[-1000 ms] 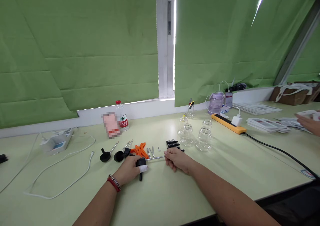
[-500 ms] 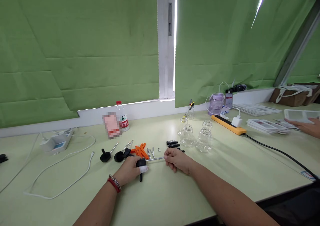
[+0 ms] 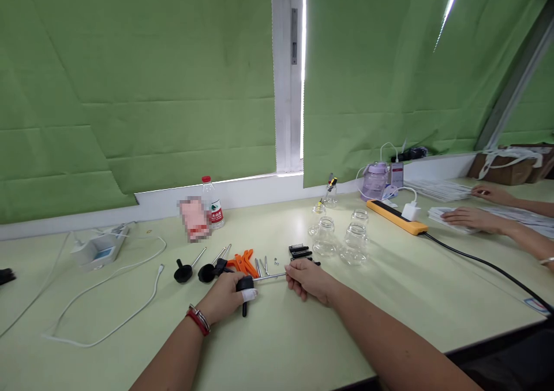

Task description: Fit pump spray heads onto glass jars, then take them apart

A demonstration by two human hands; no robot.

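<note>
My left hand (image 3: 223, 294), a white wrap on its thumb, is closed around a black round cap (image 3: 245, 285) with a dark stem sticking out toward me. A thin metal rod (image 3: 270, 276) runs from the cap to the right. At its far end, my right hand (image 3: 308, 279) pinches the rod between thumb and fingers. Just beyond my left hand lie two similar black caps with rods (image 3: 183, 273), orange plastic pieces (image 3: 244, 262) and small metal pins (image 3: 262, 265). Black parts with springs (image 3: 298, 251) lie behind my right hand, which partly hides them.
Several clear jars (image 3: 355, 244) stand to the right, near an orange-edged power strip (image 3: 397, 218). At the back are a water bottle (image 3: 215, 209) and a purple jug (image 3: 374, 180). White cable (image 3: 108, 336) loops across the left. Another person's hands (image 3: 474, 218) rest over stacked white sheets.
My hands, the cap and the rod stay almost in place. At right, the other person's hand has put down a white framed sheet, and both hands now lie over the stacks.
</note>
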